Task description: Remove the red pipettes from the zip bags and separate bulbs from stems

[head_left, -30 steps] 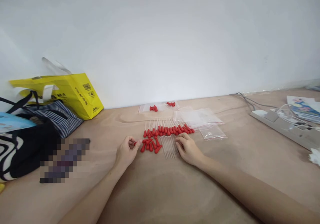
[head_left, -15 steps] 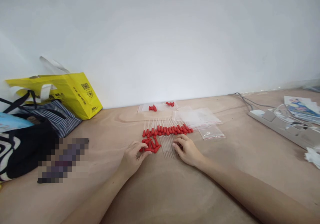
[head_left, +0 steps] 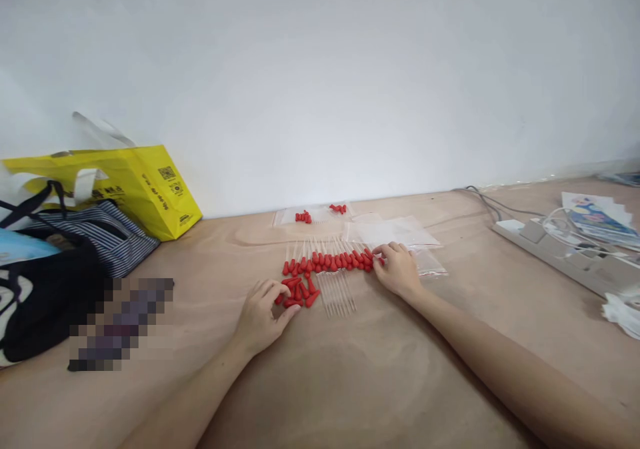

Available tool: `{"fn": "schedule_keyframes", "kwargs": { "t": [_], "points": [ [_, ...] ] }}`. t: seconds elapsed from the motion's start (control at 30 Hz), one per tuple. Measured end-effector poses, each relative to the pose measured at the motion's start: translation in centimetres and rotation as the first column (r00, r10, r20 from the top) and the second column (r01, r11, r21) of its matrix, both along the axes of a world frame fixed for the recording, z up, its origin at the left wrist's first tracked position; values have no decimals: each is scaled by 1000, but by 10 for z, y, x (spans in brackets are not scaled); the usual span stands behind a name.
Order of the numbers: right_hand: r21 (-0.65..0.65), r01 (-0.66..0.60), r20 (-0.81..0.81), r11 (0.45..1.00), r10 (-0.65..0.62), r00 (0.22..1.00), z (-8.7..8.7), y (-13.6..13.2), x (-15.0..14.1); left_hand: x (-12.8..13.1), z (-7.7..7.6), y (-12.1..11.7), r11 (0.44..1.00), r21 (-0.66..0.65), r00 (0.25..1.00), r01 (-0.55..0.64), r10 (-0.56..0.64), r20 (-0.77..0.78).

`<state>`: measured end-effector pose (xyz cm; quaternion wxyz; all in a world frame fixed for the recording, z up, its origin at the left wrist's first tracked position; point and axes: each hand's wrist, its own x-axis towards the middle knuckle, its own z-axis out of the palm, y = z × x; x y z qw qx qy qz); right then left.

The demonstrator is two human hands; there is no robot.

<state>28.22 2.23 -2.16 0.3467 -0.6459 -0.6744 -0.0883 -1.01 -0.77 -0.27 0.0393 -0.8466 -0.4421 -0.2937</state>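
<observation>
My left hand (head_left: 266,315) rests beside a small pile of loose red rubber bulbs (head_left: 302,291), thumb and fingers apart and curved around its left side. My right hand (head_left: 400,270) is at the right end of a row of droppers, its fingertips pinched at the last red bulb there. The droppers (head_left: 333,261) lie side by side, red bulbs toward me and clear tubes pointing to the wall. In front of the row, several thin glass tubes without bulbs (head_left: 337,295) lie between my hands.
Clear zip bags (head_left: 400,231) lie behind the row, and bags with red bulbs (head_left: 304,217) lie by the wall. On the left stand a yellow bag (head_left: 165,195) and a striped pouch (head_left: 120,235). A power strip (head_left: 550,252) with cables and papers (head_left: 595,215) are on the right.
My right hand has left the bare tubes and moved right and away from me to the row's end. My left hand has shifted right and now curves around the loose bulbs.
</observation>
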Motion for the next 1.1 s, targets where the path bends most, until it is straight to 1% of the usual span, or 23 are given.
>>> {"fn": "schedule_keyframes", "kwargs": {
  "t": [0.1,0.17,0.33,0.43,0.6,0.7,0.8,0.87,0.93,1.0,1.03,1.1],
  "points": [
    [-34,-138,66,990,140,988,-1,3,8,2,2,-2,1000,5,1000,22,-22,1],
    [-45,-188,98,981,192,977,-2,3,8,3,2,-4,1000,7,1000,27,-27,8],
    [-39,-165,122,986,168,978,-7,5,4,3,3,-4,999,15,1000,30,-30,8],
    [-10,-173,119,985,173,978,-10,7,3,4,4,-4,999,19,999,35,-35,0],
    [128,-144,18,981,143,990,-9,5,3,5,3,-4,999,50,1000,21,-22,20],
    [206,-170,-50,964,183,982,-5,-4,-1,9,3,-3,998,56,999,17,-19,48],
    [280,-228,-64,933,255,965,0,-18,-12,17,3,-4,999,-9,996,44,-43,72],
    [319,-283,-25,904,307,951,3,-30,-23,25,5,-7,994,-81,992,78,-70,107],
    [342,-358,42,869,366,930,5,-42,-36,35,6,-11,978,-181,985,102,-74,156],
    [350,-441,112,826,431,895,7,-52,-50,45,5,-16,948,-295,971,117,-47,233],
    [349,-481,147,804,460,876,8,-55,-55,50,4,-18,926,-353,955,137,-29,295],
    [333,-560,220,759,515,828,8,-59,-64,57,2,-21,876,-437,896,204,13,444]
  ]
}}
